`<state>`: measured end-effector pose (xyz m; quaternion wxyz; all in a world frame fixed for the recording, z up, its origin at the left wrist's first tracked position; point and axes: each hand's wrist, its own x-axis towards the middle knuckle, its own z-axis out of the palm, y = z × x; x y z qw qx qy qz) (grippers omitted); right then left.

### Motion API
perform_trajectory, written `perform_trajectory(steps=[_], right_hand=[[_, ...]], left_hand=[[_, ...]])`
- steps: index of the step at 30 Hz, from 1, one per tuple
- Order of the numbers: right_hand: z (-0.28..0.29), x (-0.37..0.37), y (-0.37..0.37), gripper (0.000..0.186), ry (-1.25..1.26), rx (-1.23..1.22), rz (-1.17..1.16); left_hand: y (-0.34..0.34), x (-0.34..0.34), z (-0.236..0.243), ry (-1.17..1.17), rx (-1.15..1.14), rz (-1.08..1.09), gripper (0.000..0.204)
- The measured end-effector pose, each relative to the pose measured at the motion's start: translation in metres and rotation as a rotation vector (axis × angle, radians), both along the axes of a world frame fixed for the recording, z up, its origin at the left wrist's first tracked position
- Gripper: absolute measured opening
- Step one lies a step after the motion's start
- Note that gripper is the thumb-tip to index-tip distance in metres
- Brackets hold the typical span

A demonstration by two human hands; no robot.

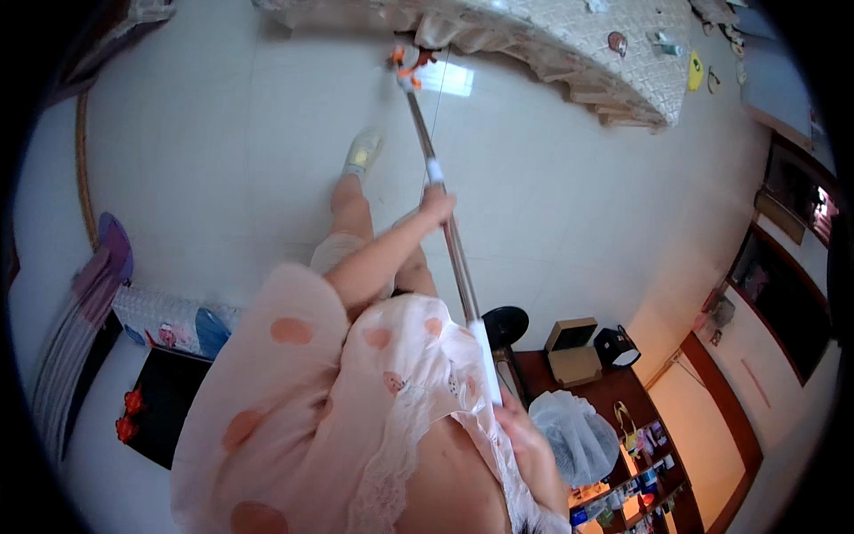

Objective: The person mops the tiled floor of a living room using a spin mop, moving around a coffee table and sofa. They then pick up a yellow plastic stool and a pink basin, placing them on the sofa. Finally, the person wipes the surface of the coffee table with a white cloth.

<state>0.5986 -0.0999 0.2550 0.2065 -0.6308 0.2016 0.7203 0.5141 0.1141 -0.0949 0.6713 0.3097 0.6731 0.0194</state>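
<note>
A long-handled mop [457,258] slants across the floor, with a silvery pole and a white grip [483,356] at its near end. Its orange-jointed head [410,71] rests at the foot of the bed's skirt, and part of it is hidden or blurred there. My left hand [436,206] is wrapped round the middle of the pole, just below a white collar. Down by my right side, my right hand [523,429] closes on the white grip; its fingers are partly smeared by motion.
A bed with a quilted, ruffled cover [569,44] spans the far side. To the right stand a dark wooden shelf unit [623,374] holding an open cardboard box [572,351], and a bin with a clear bag [574,436]. A curtain [76,329] hangs at left.
</note>
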Motion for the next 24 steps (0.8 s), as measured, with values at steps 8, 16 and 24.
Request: perform_trajectory(steps=[8, 16, 24], right_hand=[[-0.01, -0.014, 0.048, 0.05, -0.016, -0.056, -0.042], [0.013, -0.004, 0.013, 0.036, 0.038, 0.038, 0.197], [-0.016, 0.003, 0.077, 0.031, 0.327, 0.019, 0.526]], left_hand=[[0.048, 0.003, -0.028, 0.028, -0.036, -0.189, 0.027], [0.024, -0.023, 0.031, -0.156, -0.267, 0.05, 0.033], [0.019, -0.118, 0.062, -0.08, -0.169, 0.371, 0.031]])
